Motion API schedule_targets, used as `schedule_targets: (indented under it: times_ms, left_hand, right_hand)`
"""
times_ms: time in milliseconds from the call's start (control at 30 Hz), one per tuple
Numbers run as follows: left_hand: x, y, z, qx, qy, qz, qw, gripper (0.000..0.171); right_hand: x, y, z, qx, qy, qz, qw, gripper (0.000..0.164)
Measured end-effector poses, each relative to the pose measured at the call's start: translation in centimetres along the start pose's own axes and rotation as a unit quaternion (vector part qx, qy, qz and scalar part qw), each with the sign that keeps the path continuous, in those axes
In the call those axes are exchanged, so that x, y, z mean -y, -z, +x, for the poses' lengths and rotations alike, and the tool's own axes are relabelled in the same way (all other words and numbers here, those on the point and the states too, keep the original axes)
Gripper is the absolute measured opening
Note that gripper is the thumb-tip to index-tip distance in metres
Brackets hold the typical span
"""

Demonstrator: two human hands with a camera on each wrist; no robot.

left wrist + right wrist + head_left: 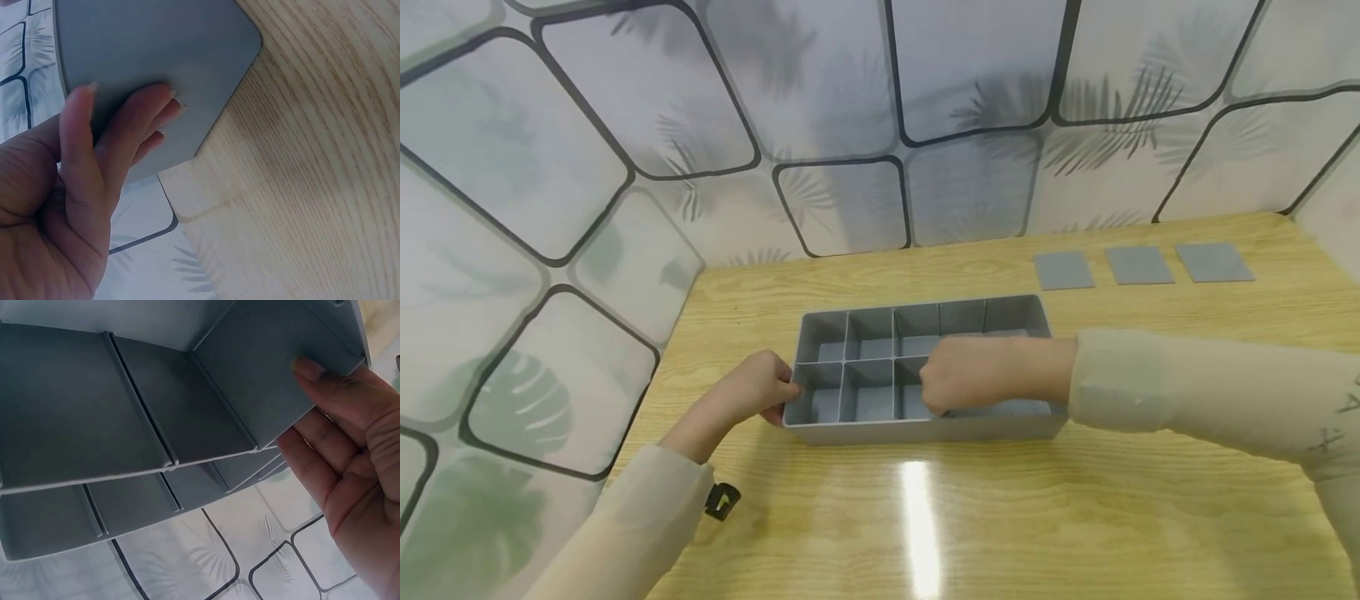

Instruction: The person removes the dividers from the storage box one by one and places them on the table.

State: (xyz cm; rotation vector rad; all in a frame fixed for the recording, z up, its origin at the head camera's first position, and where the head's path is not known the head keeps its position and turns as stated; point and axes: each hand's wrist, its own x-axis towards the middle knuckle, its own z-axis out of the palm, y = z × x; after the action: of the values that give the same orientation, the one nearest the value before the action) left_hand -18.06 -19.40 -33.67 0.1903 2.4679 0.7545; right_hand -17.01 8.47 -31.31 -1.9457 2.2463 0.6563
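A grey divided box (925, 432) sits on the wooden table, with thin dividers forming two rows of compartments. At its left end, my left hand (751, 388) grips the wall; in the left wrist view several fingers (119, 147) lie against the outer face. Over the front row, right of the middle, is my right hand (973, 372). The right wrist view shows it pinching a flat grey divider (256, 378) standing in the box, its thumb on one face and the other fingers behind. In the head view that divider is mostly hidden by the hand.
Three flat grey squares lie in a row at the back right: a left one (1064, 271), a middle one (1138, 265) and a right one (1214, 262). Patterned walls (842, 204) border the table's back and left. A small black piece (722, 502) shows beside the left sleeve.
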Motion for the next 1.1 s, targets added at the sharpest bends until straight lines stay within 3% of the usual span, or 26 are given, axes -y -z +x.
schedule_targets:
  times_ms: [233,467,800,1100]
  left_hand:
    - [-0.1,-0.1,0.0,-0.001,0.004,0.003,1.0,0.019]
    - [0.0,-0.2,0.1,0.003,0.013,-0.021,0.9997,0.017]
    - [0.0,-0.2,0.2,0.004,0.01,-0.021,0.9997,0.016]
    - [0.0,0.0,0.2,0.006,0.008,-0.02,0.9998,0.016]
  right_hand:
    - [0.0,0.5,-0.3,0.004,0.005,-0.016,1.0,0.041]
    - [-0.1,1.1,-0.7,-0.02,0.008,-0.026,0.999,0.015]
    - [-0.4,2.5,-1.3,-0.012,0.007,-0.027,1.0,0.033]
    - [-0.8,3.5,-2.0,-0.014,0.0,-0.041,0.999,0.035]
